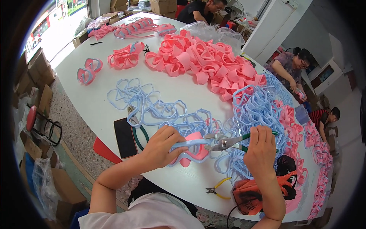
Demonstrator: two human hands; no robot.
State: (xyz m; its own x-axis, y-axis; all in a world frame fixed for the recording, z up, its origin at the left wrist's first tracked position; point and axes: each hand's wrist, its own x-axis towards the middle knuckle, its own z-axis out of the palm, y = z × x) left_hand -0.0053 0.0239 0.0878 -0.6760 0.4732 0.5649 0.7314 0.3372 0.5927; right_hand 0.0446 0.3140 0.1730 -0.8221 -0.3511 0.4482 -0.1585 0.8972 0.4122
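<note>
- At a white worktable (99, 103), the left hand (162, 147) wraps its fingers around a pale blue goggle frame (188, 144) fitted over a pink silicone skirt (190, 155), holding the piece just above the table's near edge.
- The right hand (261, 147) closes its fingers on the green handles of a pair of pliers (228, 142), whose metal jaws meet the right end of the blue frame.
- A black phone (125, 137) lies flat on the table just left of the left hand, with a second green-handled tool (139, 131) beside it.
- Small yellow-handled cutters (216, 189) rest near the table's front edge, next to an orange and black bag (263, 194) under the right forearm.
- Loose blue frames (148, 105) spread across the middle of the table, thickening into a tangled heap (257, 105) behind the right hand.
- A large mound of pink silicone skirts (206, 61) covers the far centre; a few assembled pink goggles (126, 57) sit apart to the left.
- More pink pieces (322, 160) trail down the right edge of the table.
- A person in a patterned top (289, 66) works at the right side, another in a dark shirt (200, 9) at the far end, a third in stripes (324, 116) lower at the right.
- Cardboard boxes (38, 80) line the floor to the left.
</note>
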